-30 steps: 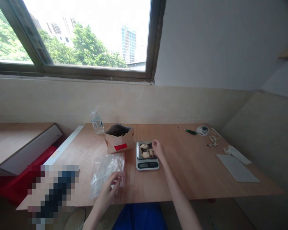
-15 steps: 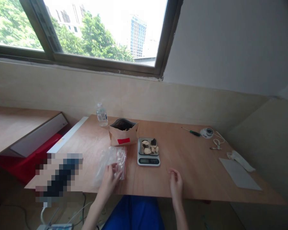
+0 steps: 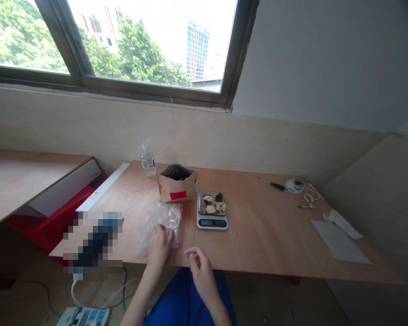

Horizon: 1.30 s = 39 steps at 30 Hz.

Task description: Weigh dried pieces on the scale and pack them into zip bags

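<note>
Reaching onto the clear zip-lock bag [image 3: 175, 217] with the left hand [image 3: 160, 242], cannot tell whether gripping plastic. Holding nothing visible in the loosely curled, partly open grip of the right hand [image 3: 200, 265], near the front edge of the table [image 3: 258, 222]. Behind, pale and dark pieces [image 3: 211, 208] on the digital scale [image 3: 212, 223], beside the open kraft pouch [image 3: 166, 188].

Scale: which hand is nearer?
Right. The right hand is in front of the scale, near the table edge; the left hand is farther left, at the plastic bags.
</note>
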Available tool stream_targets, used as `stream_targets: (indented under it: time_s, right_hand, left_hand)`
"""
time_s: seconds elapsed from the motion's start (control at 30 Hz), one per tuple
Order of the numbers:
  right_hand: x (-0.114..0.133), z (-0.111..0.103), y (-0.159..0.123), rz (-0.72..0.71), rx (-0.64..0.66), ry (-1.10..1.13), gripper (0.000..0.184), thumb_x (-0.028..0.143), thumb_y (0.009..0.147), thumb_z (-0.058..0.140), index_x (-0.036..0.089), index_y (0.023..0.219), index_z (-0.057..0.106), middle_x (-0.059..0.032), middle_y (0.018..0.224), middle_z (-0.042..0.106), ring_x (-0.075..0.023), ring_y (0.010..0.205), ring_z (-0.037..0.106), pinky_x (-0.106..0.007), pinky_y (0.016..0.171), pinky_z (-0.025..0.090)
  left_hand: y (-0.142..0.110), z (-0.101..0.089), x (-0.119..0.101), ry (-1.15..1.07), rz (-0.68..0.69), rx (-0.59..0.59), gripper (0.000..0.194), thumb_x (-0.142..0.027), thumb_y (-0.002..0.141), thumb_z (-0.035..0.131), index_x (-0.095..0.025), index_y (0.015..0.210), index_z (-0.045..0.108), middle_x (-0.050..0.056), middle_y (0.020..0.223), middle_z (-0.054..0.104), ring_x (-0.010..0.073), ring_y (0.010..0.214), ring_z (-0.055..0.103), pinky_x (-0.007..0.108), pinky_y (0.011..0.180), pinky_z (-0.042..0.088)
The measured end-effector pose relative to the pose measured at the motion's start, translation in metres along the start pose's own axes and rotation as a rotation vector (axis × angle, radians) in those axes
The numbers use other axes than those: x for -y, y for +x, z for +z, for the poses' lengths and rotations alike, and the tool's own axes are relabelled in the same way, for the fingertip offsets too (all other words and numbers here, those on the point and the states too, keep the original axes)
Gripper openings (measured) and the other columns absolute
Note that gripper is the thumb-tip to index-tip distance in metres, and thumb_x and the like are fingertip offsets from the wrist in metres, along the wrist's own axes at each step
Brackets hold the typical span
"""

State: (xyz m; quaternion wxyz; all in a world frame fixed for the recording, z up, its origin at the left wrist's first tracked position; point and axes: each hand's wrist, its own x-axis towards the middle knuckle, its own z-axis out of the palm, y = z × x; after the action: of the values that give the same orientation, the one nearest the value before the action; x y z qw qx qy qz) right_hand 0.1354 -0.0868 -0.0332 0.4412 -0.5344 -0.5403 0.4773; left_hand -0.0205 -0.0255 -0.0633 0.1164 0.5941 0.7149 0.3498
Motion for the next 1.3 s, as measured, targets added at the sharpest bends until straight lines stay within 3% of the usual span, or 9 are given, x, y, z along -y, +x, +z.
stream_targets:
  time_s: [0.2,0.4,0.57,0.63,0.8,1.1,1.2,1.3]
  right_hand:
    - [0.006,0.006,-0.011,-0.023,0.116,-0.039,0.025,0.032,0.089,0.04,0.021,0.085,0.063,-0.0036,0.087,0.063,-0.0177,0.082,0.058,-0.027,0.075,0.043]
    - [-0.004,0.008,-0.005,0.092,0.036,0.054,0.032,0.045,0.088,0.042,0.021,0.104,0.057,-0.0048,0.091,0.063,-0.0156,0.069,0.056,-0.028,0.068,0.047]
    - [0.013,0.012,0.007,0.047,-0.024,0.194,0.035,0.047,0.086,0.047,0.022,0.111,0.053,-0.0069,0.107,0.063,-0.0187,0.094,0.06,-0.029,0.081,0.048]
    - [0.019,0.013,0.01,0.062,-0.013,0.238,0.036,0.049,0.087,0.045,0.021,0.109,0.052,-0.0073,0.105,0.064,-0.019,0.091,0.062,-0.029,0.076,0.049]
    - [0.017,0.008,0.014,0.078,-0.041,0.247,0.038,0.052,0.083,0.049,0.02,0.102,0.057,-0.0064,0.094,0.067,-0.0181,0.076,0.062,-0.026,0.062,0.049]
    - [0.017,0.006,0.013,0.05,-0.018,0.231,0.037,0.052,0.086,0.045,0.019,0.097,0.059,-0.0046,0.087,0.065,-0.0178,0.078,0.06,-0.026,0.065,0.048]
    - [0.007,0.004,0.016,0.061,-0.055,0.211,0.038,0.053,0.084,0.046,0.018,0.091,0.06,-0.004,0.08,0.065,-0.0177,0.073,0.06,-0.025,0.062,0.046]
    - [-0.01,-0.001,0.022,0.093,-0.103,0.174,0.038,0.054,0.083,0.047,0.018,0.081,0.059,-0.0031,0.073,0.063,-0.0168,0.066,0.057,-0.024,0.057,0.044]
  left_hand:
    - [0.003,-0.003,-0.006,-0.01,-0.066,0.066,0.017,-0.03,0.088,0.031,-0.022,0.074,0.038,0.003,0.069,0.052,0.022,0.067,0.057,0.033,0.06,0.042]
    - [-0.01,-0.025,-0.025,-0.293,-0.061,0.125,0.022,-0.04,0.088,0.039,-0.023,0.075,0.042,0.0,0.069,0.055,0.0181,0.062,0.056,0.03,0.06,0.042]
    - [-0.031,-0.041,-0.059,-0.481,0.065,0.302,0.02,-0.037,0.088,0.042,-0.022,0.097,0.052,0.002,0.082,0.059,0.018,0.074,0.058,0.03,0.07,0.046]
    - [-0.035,-0.043,-0.066,-0.518,0.076,0.324,0.026,-0.035,0.089,0.042,-0.022,0.11,0.051,0.003,0.086,0.058,0.0175,0.078,0.057,0.03,0.073,0.046]
    - [-0.031,-0.044,-0.065,-0.549,0.105,0.336,0.031,-0.033,0.09,0.042,-0.023,0.118,0.051,0.003,0.087,0.055,0.0163,0.079,0.055,0.029,0.073,0.045]
    - [-0.036,-0.041,-0.068,-0.559,0.162,0.38,0.031,-0.029,0.091,0.042,-0.026,0.116,0.059,0.004,0.088,0.052,0.0154,0.08,0.054,0.025,0.07,0.045]
    - [-0.037,-0.041,-0.068,-0.559,0.158,0.325,0.029,-0.028,0.089,0.044,-0.025,0.112,0.062,0.003,0.086,0.052,0.0145,0.079,0.054,0.024,0.07,0.045]
    - [-0.034,-0.045,-0.066,-0.523,0.058,0.116,0.027,-0.03,0.087,0.047,-0.024,0.107,0.064,0.003,0.086,0.053,0.0142,0.076,0.054,0.023,0.065,0.044]
